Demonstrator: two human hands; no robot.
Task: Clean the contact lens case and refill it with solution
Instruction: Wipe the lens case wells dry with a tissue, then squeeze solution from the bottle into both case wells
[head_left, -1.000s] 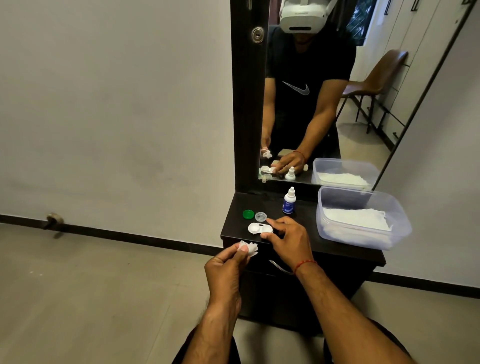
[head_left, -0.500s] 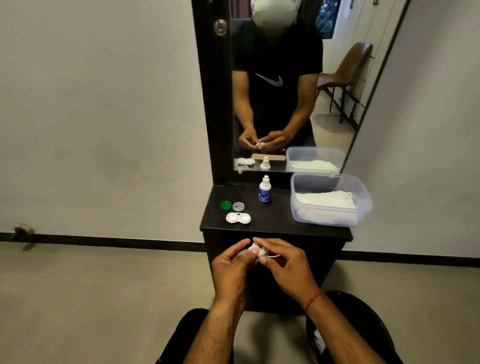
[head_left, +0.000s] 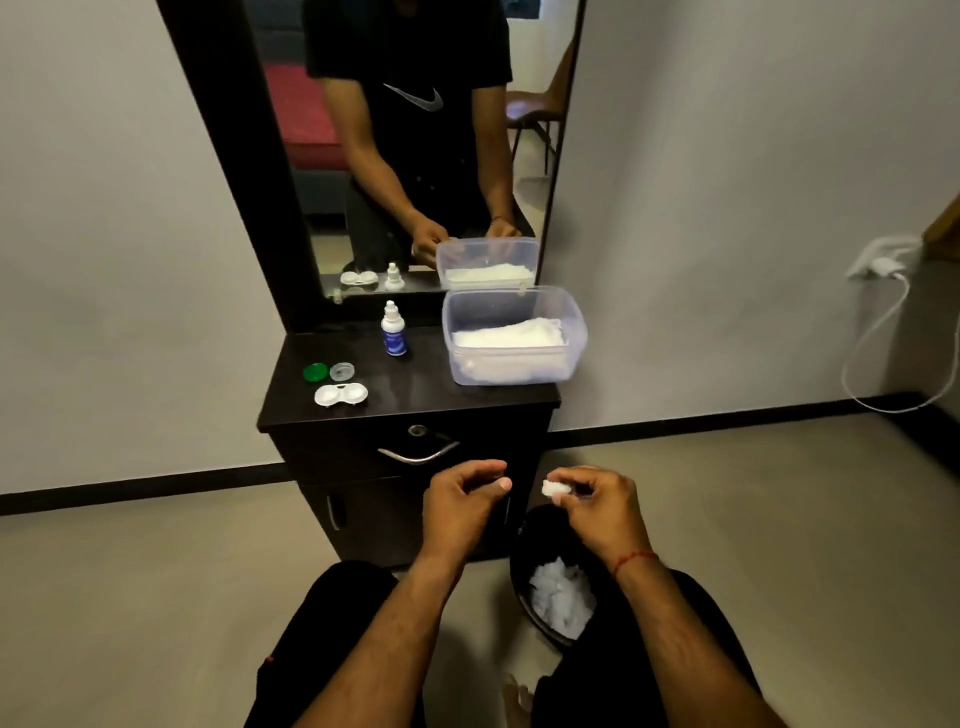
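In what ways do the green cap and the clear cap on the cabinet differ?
The green cap is opaque; the clear cap is see-through and greyish. The green cap lies left of the clear cap. Both are round, similar in size, and lie behind the open case.

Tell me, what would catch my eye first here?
The two hands in the foreground: the right hand pinches a small white wad in its fingers above a black bin holding crumpled white tissue, while the left hand beside it holds nothing. Behind them, on the dark cabinet top, lie an open white lens case with its green cap and clear cap beside it, a small solution bottle and a clear tub of tissues.
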